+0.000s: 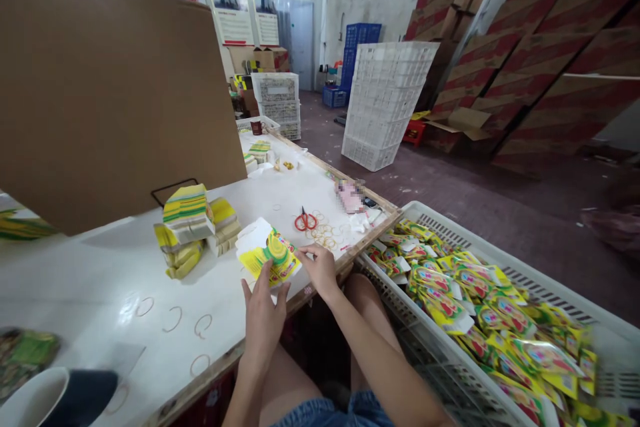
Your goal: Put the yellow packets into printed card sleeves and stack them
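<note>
A small fan of flat yellow-and-green printed cartons (270, 253) with white flaps lies near the table's front edge. My left hand (265, 310) rests its spread fingers on the lower part of the cartons, thumb apart. At their right edge, my right hand (320, 270) pinches a carton between thumb and fingertips. Beyond the hands are red-handled scissors (305, 220) and a scatter of rubber bands (324, 235). To the left stand bundled stacks of folded yellow cartons (187, 210).
A white crate (435, 213) full of yellow packets stands at my right, against the table. A large cardboard box (115, 93) blocks the far left. A dark blue mug (85, 397) sits at the near left. Stacked white crates (385, 103) stand on the floor beyond.
</note>
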{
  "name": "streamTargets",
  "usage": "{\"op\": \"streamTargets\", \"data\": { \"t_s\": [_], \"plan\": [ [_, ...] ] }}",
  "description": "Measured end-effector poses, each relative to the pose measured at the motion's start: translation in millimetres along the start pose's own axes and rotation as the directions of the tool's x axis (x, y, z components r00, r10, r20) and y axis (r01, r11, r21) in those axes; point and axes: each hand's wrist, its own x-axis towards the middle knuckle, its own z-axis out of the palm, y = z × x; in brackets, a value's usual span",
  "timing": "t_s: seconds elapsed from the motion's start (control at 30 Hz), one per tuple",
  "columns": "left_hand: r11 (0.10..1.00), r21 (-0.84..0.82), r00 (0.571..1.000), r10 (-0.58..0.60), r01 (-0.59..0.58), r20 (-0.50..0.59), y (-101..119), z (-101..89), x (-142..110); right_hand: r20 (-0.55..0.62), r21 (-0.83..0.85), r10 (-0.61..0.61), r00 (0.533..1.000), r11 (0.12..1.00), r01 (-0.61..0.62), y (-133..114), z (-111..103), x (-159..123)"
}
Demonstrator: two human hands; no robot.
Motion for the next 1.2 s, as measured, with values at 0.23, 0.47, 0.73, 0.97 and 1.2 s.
{"op": "streamTargets", "data": {
  "t_s": [0.23,0.47,0.73,0.97,1.2],
  "plan": [
    [0.978,-0.196,0.996,-0.079,0.067,-0.050,11,-12.0,3,-0.075,0.294,0.130,0.989,0.950,-0.103,-6,-11,-6],
    [0.378,-0.853,0.932,-0.102,0.360,0.348,40,-2.2,-6,0.141,0.627,0.327,0.934,0.701,-0.340,-15,-56,-62],
    [0.183,-0.888,0.900,0.038,0.421,0.434,58,21.6,-15,0.163,0.540,0.286,0.944,0.775,-0.328,-23,-85,-85],
    [0.310,-0.844,0.899,-0.118,0.437,0.422,55,31.6,-20,0.119,0.306,0.245,0.962,0.913,-0.271,-26,-86,-94],
    [0.376,-0.849,0.928,-0.144,0.371,0.342,66,40.1,-33,0.024,0.062,0.091,0.996,0.994,-0.092,-5,-98,-96]
  ]
}}
